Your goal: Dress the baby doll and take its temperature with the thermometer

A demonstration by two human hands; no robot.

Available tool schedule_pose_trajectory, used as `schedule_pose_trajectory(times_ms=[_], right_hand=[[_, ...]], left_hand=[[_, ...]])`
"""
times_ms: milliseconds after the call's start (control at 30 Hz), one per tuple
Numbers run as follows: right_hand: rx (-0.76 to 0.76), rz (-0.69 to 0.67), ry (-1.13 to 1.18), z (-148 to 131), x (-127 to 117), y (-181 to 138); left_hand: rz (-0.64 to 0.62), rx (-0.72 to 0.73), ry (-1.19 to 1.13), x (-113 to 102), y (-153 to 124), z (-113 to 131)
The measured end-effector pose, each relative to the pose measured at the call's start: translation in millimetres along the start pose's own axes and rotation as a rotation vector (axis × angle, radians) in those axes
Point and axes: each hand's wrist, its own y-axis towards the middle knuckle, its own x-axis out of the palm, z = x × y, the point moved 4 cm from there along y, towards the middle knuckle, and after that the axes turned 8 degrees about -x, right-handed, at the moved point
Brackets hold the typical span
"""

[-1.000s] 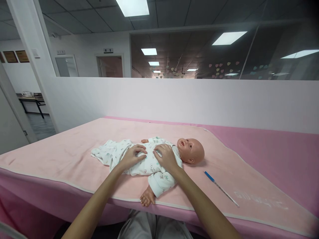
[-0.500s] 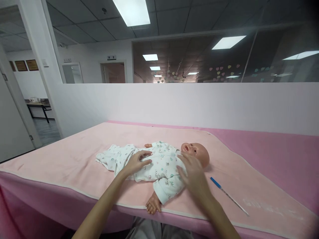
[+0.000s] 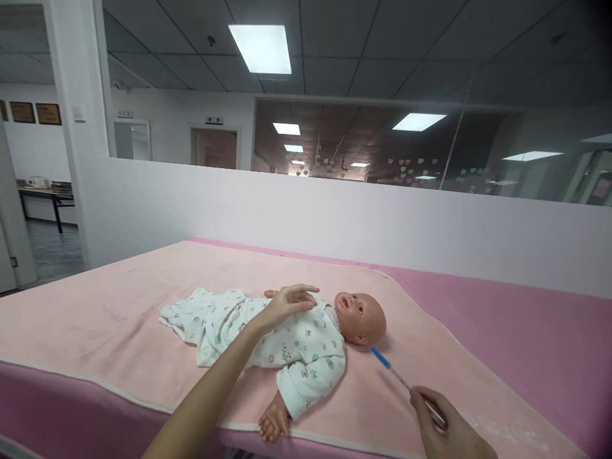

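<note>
A baby doll (image 3: 306,341) in a white patterned suit lies on its back, its bare head (image 3: 361,317) to the right. Over its upper chest hovers my left hand (image 3: 289,303), fingers stretched out and holding nothing; whether it touches the cloth I cannot tell. To the right of the doll, my right hand (image 3: 447,424) pinches a thin glass thermometer (image 3: 399,377) by its clear end. The blue end points up and left, close to the doll's head. One doll hand (image 3: 275,417) rests at the near edge of the bed.
A peach mat (image 3: 119,319) with a white border lies over a pink cover (image 3: 516,306). Behind stands a low white wall (image 3: 358,217) with glass above it. Through the doorway at the far left shows a table (image 3: 45,194).
My right hand has left the doll's shoulder, moved right and taken hold of the thermometer. My left hand has shifted up over the doll's chest. The camera view has tilted and turned slightly.
</note>
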Motion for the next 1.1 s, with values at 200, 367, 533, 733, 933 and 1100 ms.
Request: schedule_pose_trajectory(times_ms=[200,367,533,733,933,1100], right_hand=[[-0.130,-0.222,0.554,-118,8,20],[-0.128,-0.326,0.875,-167,40,43],[-0.312,-0.411,1.027,-198,78,47],[-0.417,-0.315,1.032,-214,28,102],[-0.452,-0.335,0.934,-229,-8,123],[-0.361,-0.536,0.901,-226,10,106]], left_hand=[[-0.180,-0.121,-0.360,9,3,-28],[0.000,-0.096,-0.563,-3,0,-41],[-0.063,-0.071,-0.536,-1,0,-42],[0.093,-0.099,-0.814,-13,2,-45],[0.133,-0.120,-1.005,-18,4,-48],[0.118,-0.139,-1.048,-16,4,-49]])
